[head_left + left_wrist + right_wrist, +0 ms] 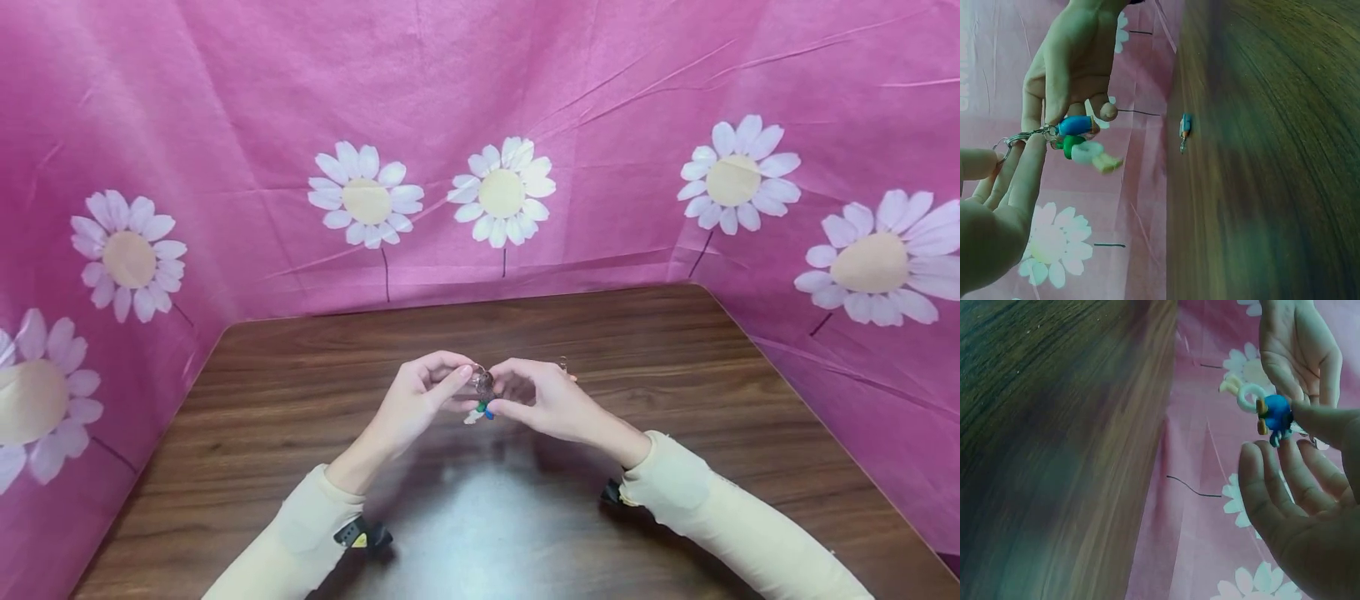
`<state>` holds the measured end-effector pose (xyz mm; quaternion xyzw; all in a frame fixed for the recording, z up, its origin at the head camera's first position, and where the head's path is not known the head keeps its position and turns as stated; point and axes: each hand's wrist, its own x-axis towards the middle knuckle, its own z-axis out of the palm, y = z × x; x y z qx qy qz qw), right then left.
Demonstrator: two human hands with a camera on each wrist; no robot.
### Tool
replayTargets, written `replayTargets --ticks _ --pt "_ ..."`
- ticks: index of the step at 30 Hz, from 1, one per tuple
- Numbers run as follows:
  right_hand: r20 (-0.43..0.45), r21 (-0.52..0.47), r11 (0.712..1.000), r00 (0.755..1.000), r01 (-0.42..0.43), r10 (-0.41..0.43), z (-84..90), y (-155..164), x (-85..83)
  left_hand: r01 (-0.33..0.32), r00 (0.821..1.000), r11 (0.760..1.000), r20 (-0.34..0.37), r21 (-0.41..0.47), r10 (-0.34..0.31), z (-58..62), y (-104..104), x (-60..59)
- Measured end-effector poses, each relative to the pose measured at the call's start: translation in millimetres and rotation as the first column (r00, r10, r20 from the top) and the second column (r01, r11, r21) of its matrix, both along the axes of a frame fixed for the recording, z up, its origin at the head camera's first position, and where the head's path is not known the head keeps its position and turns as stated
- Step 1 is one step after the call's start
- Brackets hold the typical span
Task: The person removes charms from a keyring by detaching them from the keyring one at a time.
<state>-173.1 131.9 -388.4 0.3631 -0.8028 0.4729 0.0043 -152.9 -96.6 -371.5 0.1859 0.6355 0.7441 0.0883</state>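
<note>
Both hands hold a keychain (484, 385) just above the table's middle. My left hand (420, 398) pinches its metal split ring (1002, 149) between thumb and fingers. My right hand (553, 402) pinches the chain end, its thumb against the top of a small blue figure charm (1277, 412). Beside that charm hangs a green and white charm (1085, 152) with a pale yellow tip. Fingers partly cover the ring and chain in the head view. In the left wrist view, a separate small blue charm with a metal clasp (1185, 126) lies on the table.
The brown wood-grain table (300, 392) spreads around the hands. A pink cloth with white daisies (600, 75) stands along its back and sides. Behind the right hand, part of a small metal and orange item (566, 367) shows on the table.
</note>
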Motion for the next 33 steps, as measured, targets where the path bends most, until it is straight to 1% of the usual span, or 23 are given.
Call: replayTargets --ticks 4,5,7,9,11,13,15,17,18,20,21,24,25,27,28,29,30,31,33 --pt "-0.069 -0.01 1.0 0.997 0.016 -0.017 1.7 1.0 1.8 -0.007 1.0 1.0 0.017 -0.016 0.008 -1.3 -0.3 -1.1" --pt "-0.075 -0.01 1.0 0.997 0.015 -0.016 2.5 1.5 2.3 -0.01 1.0 1.0 0.019 -0.022 0.01 -1.9 -0.4 -1.5" --pt "-0.055 -0.005 1.0 0.998 0.005 -0.005 3.3 3.2 2.4 -0.016 1.0 0.999 0.021 -0.033 0.017 -2.7 -0.3 -1.7" --pt "0.003 -0.003 1.0 1.0 -0.016 0.016 4.6 5.5 2.5 -0.023 1.0 0.999 0.019 -0.049 0.024 -3.1 0.0 -1.7" --pt "0.105 -0.012 0.999 0.993 -0.046 0.047 6.7 8.4 2.2 -0.03 0.999 0.997 0.015 -0.067 0.031 -2.7 0.3 -1.3" --pt "0.222 -0.032 0.997 0.972 -0.074 0.079 9.6 11.3 1.9 -0.032 0.999 0.996 0.011 -0.08 0.033 -1.5 0.7 -0.6" --pt "0.322 -0.05 0.995 0.942 -0.081 0.093 13.3 13.7 1.4 -0.034 0.999 0.994 -0.003 -0.1 0.034 0.1 0.7 0.2" --pt "0.42 -0.081 0.993 0.901 -0.083 0.11 16.5 15.7 1.0 -0.03 1.0 0.992 -0.011 -0.119 0.029 1.6 0.6 1.0" --pt "0.467 -0.1 0.992 0.876 -0.081 0.118 17.6 16.2 0.6 -0.026 1.0 0.991 -0.018 -0.133 0.024 2.1 0.7 1.1" --pt "0.562 -0.156 0.985 0.814 -0.071 0.147 18.2 16.7 -0.7 -0.007 1.0 0.986 -0.025 -0.165 0.003 3.0 0.6 1.6" --pt "0.609 -0.194 0.979 0.774 -0.065 0.172 18.0 16.5 -1.4 0.008 1.0 0.984 -0.026 -0.177 -0.013 2.9 0.4 1.6" --pt "0.729 -0.299 0.954 0.639 -0.026 0.246 14.8 15.8 -5.1 0.06 0.997 0.977 -0.035 -0.203 -0.069 2.6 0.1 0.9" --pt "0.753 -0.326 0.945 0.601 -0.009 0.266 13.6 15.5 -6.4 0.076 0.996 0.975 -0.032 -0.21 -0.085 2.7 -0.2 0.7" --pt "0.788 -0.369 0.929 0.537 0.021 0.3 11.4 15.0 -8.9 0.098 0.994 0.968 -0.03 -0.232 -0.108 2.6 -0.8 0.1" --pt "0.8 -0.383 0.923 0.512 0.035 0.312 10.2 14.7 -9.8 0.104 0.993 0.964 -0.022 -0.245 -0.112 2.8 -0.9 -0.1" --pt "0.807 -0.394 0.918 0.495 0.044 0.322 9.3 14.1 -10.5 0.109 0.993 0.96 -0.01 -0.258 -0.115 2.6 -1.2 -0.4" --pt "0.811 -0.402 0.914 0.483 0.051 0.33 8.3 13.6 -10.8 0.112 0.994 0.956 0.011 -0.272 -0.113 2.9 -1.4 -0.5" --pt "0.813 -0.409 0.911 0.475 0.055 0.336 7.2 13.0 -10.9 0.117 0.993 0.953 0.036 -0.28 -0.111 2.4 -1.5 -0.7" --pt "0.813 -0.415 0.908 0.471 0.055 0.343 4.2 11.6 -10.8 0.124 0.991 0.953 0.091 -0.275 -0.103 0.7 -1.8 -1.8"
